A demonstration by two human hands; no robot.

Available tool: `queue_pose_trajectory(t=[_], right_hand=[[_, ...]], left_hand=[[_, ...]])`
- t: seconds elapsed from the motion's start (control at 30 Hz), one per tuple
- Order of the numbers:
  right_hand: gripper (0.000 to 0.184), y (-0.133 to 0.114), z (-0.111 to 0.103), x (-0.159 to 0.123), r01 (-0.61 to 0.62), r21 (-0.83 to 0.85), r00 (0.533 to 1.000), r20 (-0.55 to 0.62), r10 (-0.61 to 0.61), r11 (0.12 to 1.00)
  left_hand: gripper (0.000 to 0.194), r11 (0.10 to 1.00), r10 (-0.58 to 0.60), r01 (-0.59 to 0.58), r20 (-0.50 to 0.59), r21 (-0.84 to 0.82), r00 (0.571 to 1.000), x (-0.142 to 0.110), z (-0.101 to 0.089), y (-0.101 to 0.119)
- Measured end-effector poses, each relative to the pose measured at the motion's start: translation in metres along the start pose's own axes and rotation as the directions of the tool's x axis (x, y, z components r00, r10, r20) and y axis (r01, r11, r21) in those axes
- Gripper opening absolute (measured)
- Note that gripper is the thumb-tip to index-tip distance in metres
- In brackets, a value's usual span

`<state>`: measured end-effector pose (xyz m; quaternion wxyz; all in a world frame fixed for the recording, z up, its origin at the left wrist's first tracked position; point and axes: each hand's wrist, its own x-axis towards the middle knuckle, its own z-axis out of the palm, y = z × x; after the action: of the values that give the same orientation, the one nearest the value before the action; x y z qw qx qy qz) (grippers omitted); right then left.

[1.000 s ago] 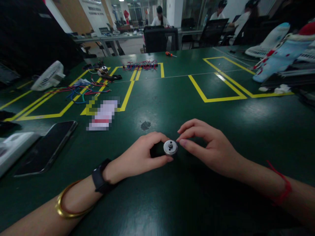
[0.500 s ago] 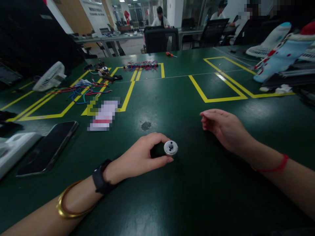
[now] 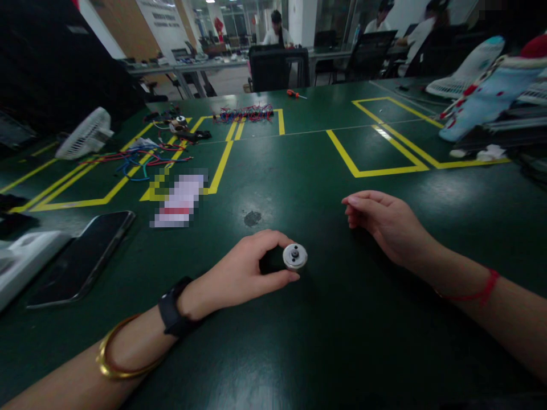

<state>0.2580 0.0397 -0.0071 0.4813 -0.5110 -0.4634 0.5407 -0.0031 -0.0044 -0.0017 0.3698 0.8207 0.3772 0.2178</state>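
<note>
A small electric motor (image 3: 294,257) stands upright on the green table, its silver end face and short shaft turned up. My left hand (image 3: 252,265) grips it from the left, thumb on the near side and index finger on the far side. To the right, apart from the motor, my right hand (image 3: 380,225) hovers at or just above the table with its fingers curled and pressed together. What those fingers hold, if anything, is hidden.
At left lie a phone (image 3: 85,259), a white power strip (image 3: 29,262), a blurred paper (image 3: 179,199), loose wires (image 3: 145,159) and a white fan (image 3: 85,134). Farther back are a wire bundle (image 3: 245,114) and a screwdriver (image 3: 294,94). A blue snowman-patterned item (image 3: 482,102) stands right.
My right hand has shifted very slightly left. My left hand keeps its grip on the motor; the whole view has drifted a little.
</note>
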Motion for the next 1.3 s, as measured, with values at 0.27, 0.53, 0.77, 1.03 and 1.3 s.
queue_pose_trajectory(t=[0.27,0.53,0.77,1.03,1.3], right_hand=[[0.017,-0.001,0.000,-0.006,0.141,-0.311,0.986,0.129,-0.105,0.940],[0.022,-0.007,0.031,-0.037,0.675,-0.557,0.737,0.512,-0.440,0.483],[0.009,-0.017,0.046,-0.048,0.723,-0.568,0.685,0.513,-0.517,0.394],[0.007,-0.018,0.046,-0.044,0.708,-0.520,0.705,0.476,-0.526,0.479],[0.012,-0.020,0.037,-0.037,0.680,-0.530,0.733,0.492,-0.469,0.507]], left_hand=[[0.028,1.000,0.004,-0.004,-0.001,0.001,1.000,0.000,0.000,-0.001],[0.024,0.999,-0.006,0.006,-0.003,0.033,1.000,0.000,0.000,0.000],[0.023,0.997,-0.013,0.013,-0.007,0.072,1.000,0.000,0.001,0.000],[0.023,0.997,-0.003,0.003,-0.009,0.077,1.000,0.001,0.001,0.001],[0.023,0.998,0.006,-0.006,-0.006,0.065,1.000,0.001,0.000,0.001]])
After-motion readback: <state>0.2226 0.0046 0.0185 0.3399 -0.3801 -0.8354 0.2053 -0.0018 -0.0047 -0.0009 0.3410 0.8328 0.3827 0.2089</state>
